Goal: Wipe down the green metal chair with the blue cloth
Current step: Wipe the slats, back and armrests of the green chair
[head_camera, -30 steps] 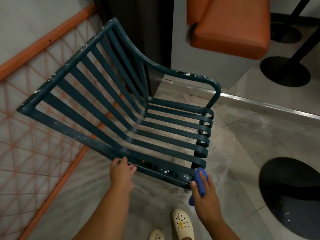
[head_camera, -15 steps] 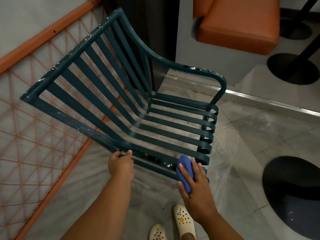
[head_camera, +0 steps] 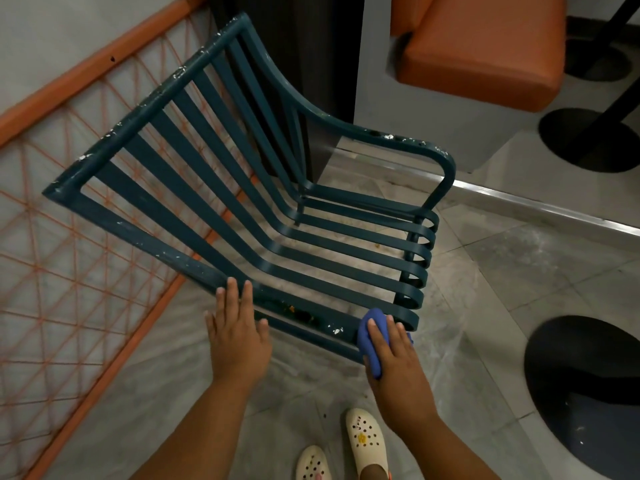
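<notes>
The dark green metal slat chair (head_camera: 263, 216) fills the middle of the head view, its paint chipped white along the rails. My right hand (head_camera: 394, 355) presses the bunched blue cloth (head_camera: 369, 336) onto the near armrest rail, close to the seat's front right corner. My left hand (head_camera: 235, 334) lies flat with fingers spread on the same rail further left, its fingertips over the bar. Neither hand hides much of the chair.
An orange mesh frame (head_camera: 69, 306) leans along the left wall. An orange cushioned seat (head_camera: 485, 53) sits at the top right. Black round table bases (head_camera: 585, 396) stand on the grey tiled floor to the right. My cream clogs (head_camera: 367, 441) are below the chair.
My left hand has gone from gripping the near rail to lying flat with fingers spread. The cloth hand shifted along the rail near the front corner. The view moved closer to the chair.
</notes>
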`<control>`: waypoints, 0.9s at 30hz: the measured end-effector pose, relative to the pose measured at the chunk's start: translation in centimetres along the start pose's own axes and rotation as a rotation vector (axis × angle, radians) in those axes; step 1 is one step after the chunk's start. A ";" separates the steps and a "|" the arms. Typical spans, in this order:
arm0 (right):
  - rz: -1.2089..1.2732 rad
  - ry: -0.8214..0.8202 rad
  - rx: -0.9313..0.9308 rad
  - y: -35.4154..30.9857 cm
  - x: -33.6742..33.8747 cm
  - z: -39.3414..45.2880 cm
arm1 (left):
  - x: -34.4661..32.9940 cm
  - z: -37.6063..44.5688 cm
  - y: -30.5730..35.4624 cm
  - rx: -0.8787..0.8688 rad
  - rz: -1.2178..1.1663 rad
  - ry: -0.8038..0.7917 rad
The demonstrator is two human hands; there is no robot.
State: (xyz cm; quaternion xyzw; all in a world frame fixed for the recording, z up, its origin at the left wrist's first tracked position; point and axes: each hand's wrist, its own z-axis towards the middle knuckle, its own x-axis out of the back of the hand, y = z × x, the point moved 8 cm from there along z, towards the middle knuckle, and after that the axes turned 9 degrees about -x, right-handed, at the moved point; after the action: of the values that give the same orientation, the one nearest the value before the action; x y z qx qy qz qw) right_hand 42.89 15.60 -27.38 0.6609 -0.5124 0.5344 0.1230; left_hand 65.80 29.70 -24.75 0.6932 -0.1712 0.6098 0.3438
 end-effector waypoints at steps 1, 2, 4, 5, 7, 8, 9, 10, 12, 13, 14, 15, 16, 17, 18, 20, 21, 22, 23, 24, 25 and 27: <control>-0.009 0.013 -0.015 -0.6 -0.1 0.1 | -0.4 -0.3 -0.4 0.010 0.029 -0.048; -0.040 0.022 0.007 -1.4 -0.3 0.0 | -0.7 -0.7 -0.8 0.035 0.035 -0.079; -0.134 -0.001 0.134 -2.6 -1.0 -0.7 | -0.9 -1.4 -1.2 0.086 0.010 -0.094; -0.173 -0.027 0.189 -2.4 -1.1 -1.0 | -0.9 -1.7 -1.3 0.102 -0.002 -0.094; -0.163 -0.066 0.183 -1.0 -0.9 -0.8 | -1.2 -2.2 -1.4 0.109 -0.006 -0.108; -0.128 -0.052 0.130 -0.4 -0.4 -0.5 | -1.4 -2.4 -1.4 0.102 0.000 -0.119; -0.090 -0.023 0.077 -0.2 0.0 -0.1 | -1.5 -2.5 -1.3 0.092 0.004 -0.129; -0.060 0.002 0.048 -0.7 0.2 0.2 | -1.7 -2.5 -1.2 0.082 0.010 -0.138; -0.051 0.014 0.083 -2.9 0.0 0.4 | -1.8 -2.3 -0.9 0.069 0.026 -0.151; -0.072 0.005 0.145 -4.1 -0.4 0.2 | -1.8 -2.2 -0.7 0.069 0.032 -0.157; -0.104 -0.015 0.214 -5.0 -0.9 -0.1 | -1.9 -2.0 -0.6 0.073 0.034 -0.165; -0.136 -0.034 0.263 -5.2 -1.2 -0.4 | -1.9 -1.9 -0.5 0.080 0.037 -0.176; -0.152 -0.043 0.275 -4.9 -1.4 -0.5 | -2.0 -1.8 -0.4 0.086 0.043 -0.187; -0.141 -0.038 0.245 -4.2 -1.3 -0.4 | -2.1 -1.7 -0.5 0.087 0.050 -0.198; -0.102 -0.011 0.180 -3.4 -0.9 -0.2 | -2.1 -1.7 -0.5 0.086 0.058 -0.208; -0.016 0.059 0.017 -2.4 0.1 0.4 | -2.1 -1.6 -0.7 0.078 0.066 -0.216; 0.007 0.076 -0.029 -2.6 0.2 0.8 | -2.1 -1.6 -0.8 0.075 0.067 -0.218; 0.018 0.076 -0.034 -3.2 0.2 1.1 | -2.0 -1.6 -0.8 0.072 0.068 -0.220; 0.027 0.061 -0.002 -4.2 0.0 1.2 | -1.9 -1.5 -0.8 0.071 0.070 -0.221; 0.037 0.041 0.058 -5.3 -0.3 1.2 | -1.8 -1.5 -0.8 0.072 0.075 -0.219; 0.051 0.020 0.121 -6.1 -0.6 1.0 | -1.7 -1.6 -0.8 0.076 0.083 -0.218; 0.111 0.005 0.171 -6.3 -0.7 0.8 | -1.6 -1.6 -0.8 0.084 0.098 -0.222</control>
State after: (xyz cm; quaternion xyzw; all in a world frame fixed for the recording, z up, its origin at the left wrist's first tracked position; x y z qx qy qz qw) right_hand 48.51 18.26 -25.87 0.6384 -0.5003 0.5838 0.0377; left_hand 64.84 31.02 -26.45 0.7610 -0.2162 0.5522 0.2632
